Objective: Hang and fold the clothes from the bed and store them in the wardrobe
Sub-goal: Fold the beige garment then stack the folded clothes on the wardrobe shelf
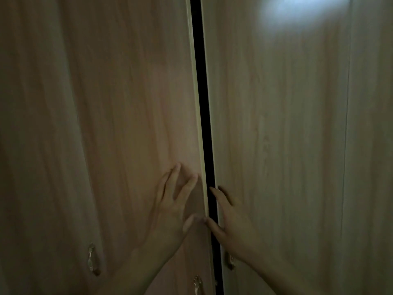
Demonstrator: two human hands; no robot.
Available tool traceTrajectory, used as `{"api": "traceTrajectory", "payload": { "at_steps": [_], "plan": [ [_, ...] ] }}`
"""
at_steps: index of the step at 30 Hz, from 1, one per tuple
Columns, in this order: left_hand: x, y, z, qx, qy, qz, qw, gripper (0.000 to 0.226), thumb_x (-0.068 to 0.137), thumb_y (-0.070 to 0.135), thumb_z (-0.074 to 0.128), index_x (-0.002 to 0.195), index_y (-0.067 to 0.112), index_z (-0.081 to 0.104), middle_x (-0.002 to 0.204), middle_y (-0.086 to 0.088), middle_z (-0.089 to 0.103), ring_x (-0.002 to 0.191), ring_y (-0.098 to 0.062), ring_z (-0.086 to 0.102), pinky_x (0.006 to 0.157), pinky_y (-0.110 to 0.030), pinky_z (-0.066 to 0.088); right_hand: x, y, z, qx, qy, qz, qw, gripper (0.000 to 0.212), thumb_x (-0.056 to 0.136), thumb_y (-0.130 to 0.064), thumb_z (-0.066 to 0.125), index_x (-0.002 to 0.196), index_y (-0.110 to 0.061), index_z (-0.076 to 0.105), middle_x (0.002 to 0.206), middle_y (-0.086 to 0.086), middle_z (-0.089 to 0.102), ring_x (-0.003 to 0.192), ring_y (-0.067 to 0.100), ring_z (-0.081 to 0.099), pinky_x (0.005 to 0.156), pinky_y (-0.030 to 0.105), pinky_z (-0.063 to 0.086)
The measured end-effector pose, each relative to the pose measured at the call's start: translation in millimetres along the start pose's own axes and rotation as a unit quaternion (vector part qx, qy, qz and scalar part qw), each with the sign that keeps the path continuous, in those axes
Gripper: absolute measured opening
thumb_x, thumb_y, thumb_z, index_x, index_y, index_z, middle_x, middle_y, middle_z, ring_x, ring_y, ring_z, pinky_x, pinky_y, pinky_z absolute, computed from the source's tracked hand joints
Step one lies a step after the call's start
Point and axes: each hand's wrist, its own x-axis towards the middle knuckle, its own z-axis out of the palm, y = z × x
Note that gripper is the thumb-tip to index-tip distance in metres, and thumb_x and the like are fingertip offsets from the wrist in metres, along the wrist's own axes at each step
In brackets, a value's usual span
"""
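The wardrobe fills the dim head view with pale wood-grain doors. A narrow dark gap (205, 124) runs from top to bottom between the left door (127, 103) and the right door (276, 124). My left hand (174, 203) lies flat with spread fingers against the left door, close to its edge. My right hand (229, 216) presses flat on the right door next to the gap, its thumb at the gap's edge. No clothes or bed are in sight.
Metal handles sit low on the doors: one at the far left (92, 259), one under my left forearm (197, 284), one by my right wrist (230, 261). A bright reflection (297, 9) glows on the right door's top.
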Motion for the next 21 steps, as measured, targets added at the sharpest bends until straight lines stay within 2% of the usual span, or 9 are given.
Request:
{"api": "traceTrajectory", "payload": {
  "at_steps": [4, 6, 8, 11, 14, 18, 21],
  "plan": [
    [10.9, -9.9, 13.1, 0.035, -0.014, 0.011, 0.999, 0.113, 0.062, 0.038, 0.091, 0.155, 0.03, 0.026, 0.165, -0.009, 0.008, 0.149, -0.03, 0.018, 0.117, -0.045, 0.028, 21.6, 11.7, -8.0, -0.072, -0.001, 0.002, 0.997, 0.094, 0.083, -0.065, 0.058, 0.154, -0.033, 0.007, 0.164, 0.001, 0.005, 0.15, 0.015, 0.007, 0.121, 0.037, 0.022],
    [14.8, -13.7, 19.5, 0.069, -0.03, 0.018, 0.997, 0.119, 0.062, 0.045, 0.089, 0.157, 0.031, 0.019, 0.166, -0.011, 0.004, 0.15, -0.033, 0.016, 0.117, -0.048, 0.03, 35.5, 14.6, -14.0, -0.131, 0.019, 0.007, 0.991, 0.111, 0.071, -0.076, 0.059, 0.155, -0.03, 0.002, 0.164, 0.001, -0.006, 0.151, 0.017, -0.006, 0.122, 0.04, 0.013],
    [18.8, -16.8, 28.2, 0.103, -0.043, 0.019, 0.994, 0.125, 0.061, 0.053, 0.086, 0.158, 0.031, 0.01, 0.166, -0.012, -0.001, 0.151, -0.034, 0.01, 0.118, -0.046, 0.025, 47.2, 19.3, -18.0, -0.186, 0.038, 0.03, 0.981, 0.129, 0.059, -0.084, 0.059, 0.155, -0.028, -0.007, 0.162, 0.001, -0.02, 0.148, 0.019, -0.02, 0.12, 0.04, 0.002],
    [27.8, -18.7, 42.6, 0.139, -0.066, 0.008, 0.988, 0.131, 0.067, 0.06, 0.08, 0.156, 0.033, -0.012, 0.164, -0.011, -0.018, 0.152, -0.033, -0.008, 0.121, -0.046, 0.017, 58.0, 30.1, -17.6, -0.229, 0.051, 0.074, 0.969, 0.145, 0.053, -0.088, 0.061, 0.152, -0.024, -0.022, 0.159, 0.002, -0.033, 0.145, 0.021, -0.031, 0.119, 0.042, -0.006],
    [37.6, -22.8, 58.4, 0.148, -0.095, 0.008, 0.984, 0.137, 0.07, 0.055, 0.08, 0.151, 0.033, -0.028, 0.158, -0.01, -0.037, 0.147, -0.033, -0.03, 0.123, -0.05, 0.013, 67.7, 43.2, -14.2, -0.235, 0.046, 0.091, 0.967, 0.147, 0.055, -0.089, 0.06, 0.148, -0.022, -0.032, 0.155, 0.002, -0.04, 0.142, 0.02, -0.038, 0.118, 0.045, -0.012],
    [48.8, -31.5, 75.3, 0.159, -0.109, 0.01, 0.981, 0.146, 0.06, 0.054, 0.085, 0.152, 0.03, -0.026, 0.158, -0.011, -0.036, 0.146, -0.034, -0.031, 0.124, -0.05, 0.012, 82.6, 58.5, -5.2, -0.281, 0.029, 0.094, 0.955, 0.138, 0.061, -0.089, 0.054, 0.15, -0.019, -0.026, 0.151, 0.003, -0.045, 0.139, 0.023, -0.042, 0.119, 0.052, -0.009],
    [55.9, -37.6, 91.0, 0.155, -0.089, 0.0, 0.984, 0.147, 0.051, 0.049, 0.091, 0.158, 0.026, -0.006, 0.164, -0.014, -0.019, 0.151, -0.037, -0.015, 0.122, -0.049, 0.017, 88.3, 66.9, 5.6, -0.302, 0.036, 0.101, 0.947, 0.143, 0.061, -0.087, 0.058, 0.151, -0.015, -0.026, 0.154, 0.006, -0.041, 0.142, 0.027, -0.038, 0.12, 0.055, -0.005]
  ]
}}
